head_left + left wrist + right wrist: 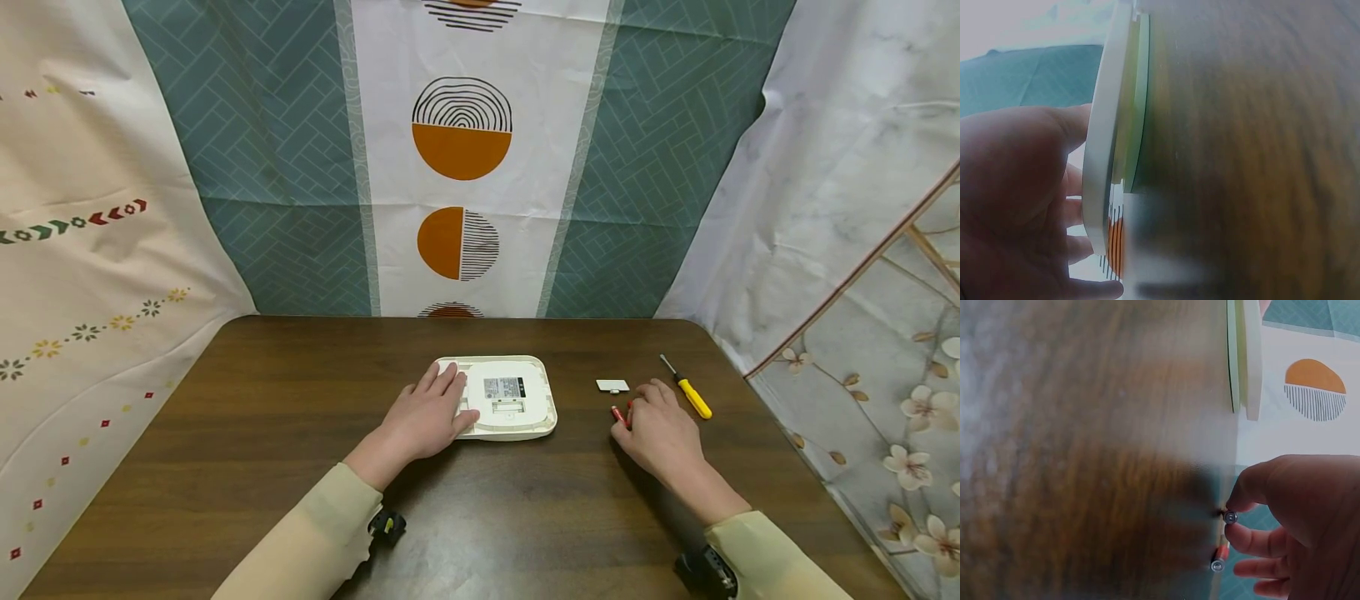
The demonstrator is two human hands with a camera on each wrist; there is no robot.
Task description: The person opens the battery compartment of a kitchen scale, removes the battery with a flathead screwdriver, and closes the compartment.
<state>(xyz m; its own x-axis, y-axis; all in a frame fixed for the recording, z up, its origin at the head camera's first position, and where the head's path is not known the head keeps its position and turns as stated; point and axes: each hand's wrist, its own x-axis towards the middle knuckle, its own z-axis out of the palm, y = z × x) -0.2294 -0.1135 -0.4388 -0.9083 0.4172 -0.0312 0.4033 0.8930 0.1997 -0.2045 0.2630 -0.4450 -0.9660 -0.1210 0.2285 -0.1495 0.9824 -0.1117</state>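
A white device with rounded corners [534, 400] lies on the table, with a label and a small recessed compartment on its upper face. My left hand [429, 415] rests on its left side, fingers extended over the edge; the left wrist view shows the thumb [1079, 125] touching the rim. To the right, my right hand [663, 429] pinches a small battery [1230, 517] between thumb and index finger, close to the tabletop. Another red battery [1220, 556] lies beside it, near the other fingers.
A small white cover [612, 385] with a tab lies between the device and the right hand. Behind that hand, a screwdriver with a yellow handle [693, 398] lies on the brown table [300, 433]. Patterned cloths [285, 167] hang around the table.
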